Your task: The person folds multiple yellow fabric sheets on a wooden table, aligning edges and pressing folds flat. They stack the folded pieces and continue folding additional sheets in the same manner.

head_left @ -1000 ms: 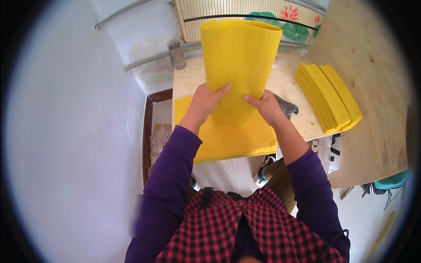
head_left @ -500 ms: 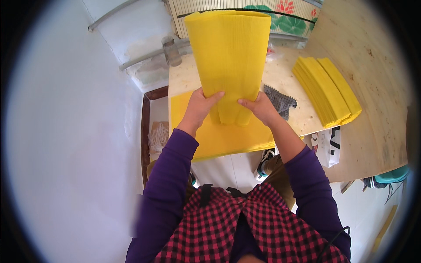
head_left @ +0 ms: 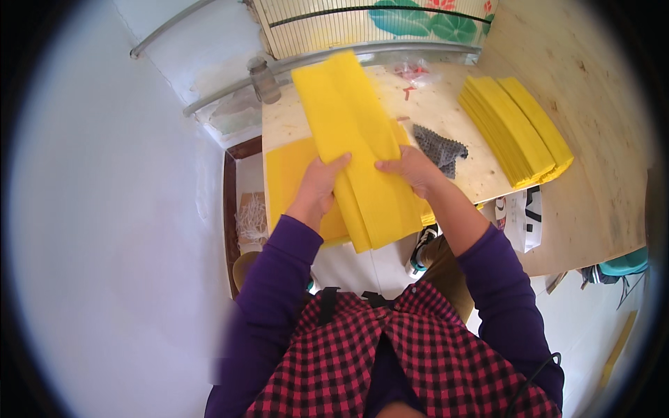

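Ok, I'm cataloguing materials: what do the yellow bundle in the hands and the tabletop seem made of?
Yellow bundle: matte, thin sheet material, perhaps paper or nonwoven fabric, judging by its soft folds and layered edges.
Tabletop: probably plywood or solid wood, dull and bare-looking, given its pale surface with knot-like specks.

The folded bundle (head_left: 352,132) above the desk (head_left: 439,104) is plain bright yellow. The flat sheets (head_left: 287,181) at the desk's left side are a deeper, golden yellow; the stacks (head_left: 507,132) at its right side are yellow, lined lengthwise. The desk itself is pale beige wood with small brown flecks, and the cloth (head_left: 439,148) on it is dark grey. Behind the desk, the slatted panel (head_left: 320,36) is cream, finely lined in dark, with a black band, green leaves and pinkish-red flowers. In front of the desk, the sleeves (head_left: 496,279) are purple and the garment (head_left: 320,362) checked pinkish-red and black.
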A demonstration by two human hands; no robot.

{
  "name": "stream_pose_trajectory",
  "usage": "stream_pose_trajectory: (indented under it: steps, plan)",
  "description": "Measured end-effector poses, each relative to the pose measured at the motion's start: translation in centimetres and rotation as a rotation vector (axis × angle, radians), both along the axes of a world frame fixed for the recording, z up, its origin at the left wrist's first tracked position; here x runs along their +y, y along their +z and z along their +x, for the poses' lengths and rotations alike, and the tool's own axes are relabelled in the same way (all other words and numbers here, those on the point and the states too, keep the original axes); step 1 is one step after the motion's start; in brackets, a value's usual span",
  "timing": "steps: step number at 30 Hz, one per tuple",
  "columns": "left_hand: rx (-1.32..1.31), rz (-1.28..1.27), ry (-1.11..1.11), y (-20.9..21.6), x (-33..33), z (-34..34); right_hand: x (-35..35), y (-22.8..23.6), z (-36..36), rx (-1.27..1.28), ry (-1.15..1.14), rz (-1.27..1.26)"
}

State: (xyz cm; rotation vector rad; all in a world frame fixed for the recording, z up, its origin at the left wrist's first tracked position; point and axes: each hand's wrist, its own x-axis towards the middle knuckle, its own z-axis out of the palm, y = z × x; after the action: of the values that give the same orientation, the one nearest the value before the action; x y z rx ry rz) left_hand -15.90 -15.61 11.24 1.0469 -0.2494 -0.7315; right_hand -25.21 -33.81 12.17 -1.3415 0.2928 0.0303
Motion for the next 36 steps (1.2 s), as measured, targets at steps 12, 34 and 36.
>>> stream_pose_trajectory:
  steps: [12, 34, 36]
  plan:
    - [-0.432, 0.567, 0.471, -6.1, 2.5, -2.6, 0.0, -6.5, -0.8, 0.148, -0.032, -0.306]
    - [-1.684, 1.016, -0.292, -7.6, -6.6, 2.3, 1.9, -7.9, -5.1, 0.035, 0.245, -1.536]
    - [-1.727, 1.103, -0.311, -7.3, -7.2, 2.2, 2.1, -8.2, -5.1, 0.044, 0.249, -1.569]
